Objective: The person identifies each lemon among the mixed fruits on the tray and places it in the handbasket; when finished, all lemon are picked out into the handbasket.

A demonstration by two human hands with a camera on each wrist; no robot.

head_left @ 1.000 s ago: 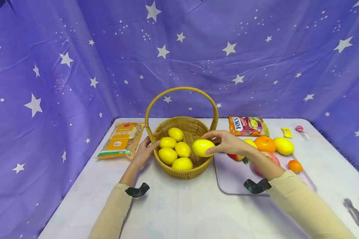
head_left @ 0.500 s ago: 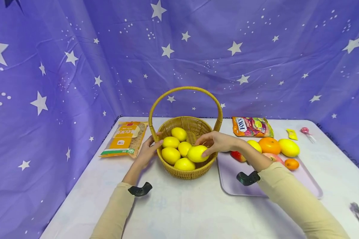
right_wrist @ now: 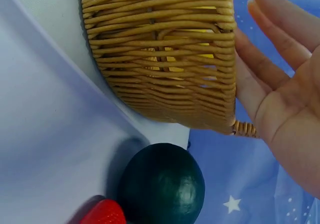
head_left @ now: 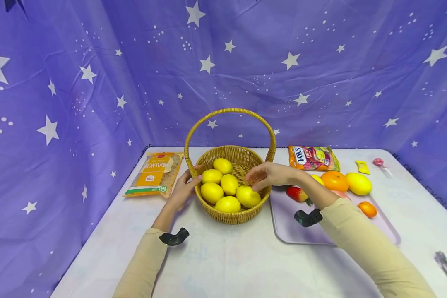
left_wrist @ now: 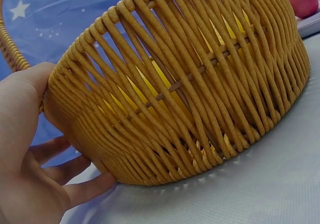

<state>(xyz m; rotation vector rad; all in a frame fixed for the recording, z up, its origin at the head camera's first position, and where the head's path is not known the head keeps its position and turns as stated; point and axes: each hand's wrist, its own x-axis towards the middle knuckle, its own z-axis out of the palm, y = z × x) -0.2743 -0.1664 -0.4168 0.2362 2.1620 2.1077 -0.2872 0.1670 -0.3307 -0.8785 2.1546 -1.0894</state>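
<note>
Fingers point(head_left: 255, 171) of my right hand point(head_left: 273, 174) are loosely bent and look released, thumb tip just above the front-right lemon point(head_left: 248, 197); can't tell if there's light contact. That lemon sits in the basket point(head_left: 227, 218), below and slightly to the near side of those fingertips, with the five other lemons point(head_left: 229, 184) grouped toward my left fingers. Left hand point(head_left: 180, 194) grips the rim, thumb at the top, other fingers against the outer wall, by the foot of the handle point(head_left: 231, 111). Risks: thumb drags the lemon on exit and it rolls onto the bare basket floor beyond the right fingertips; cause would be thumb contact on a rounded skin. Knuckles could clip the handle's right leg, just beyond them, and jolt the basket. Uneven push from my left fingers might tip it on the bench point(head_left: 208, 256). Black wrist camera point(head_left: 307, 218) hangs over the tray point(head_left: 301, 236), so a low retreat could brush the strawberry point(head_left: 297, 193). Orientation: lemon's long axis looks near flat, crosswise below the right fingers, right end angled slightly nearside; stem end, can't tell.
</note>
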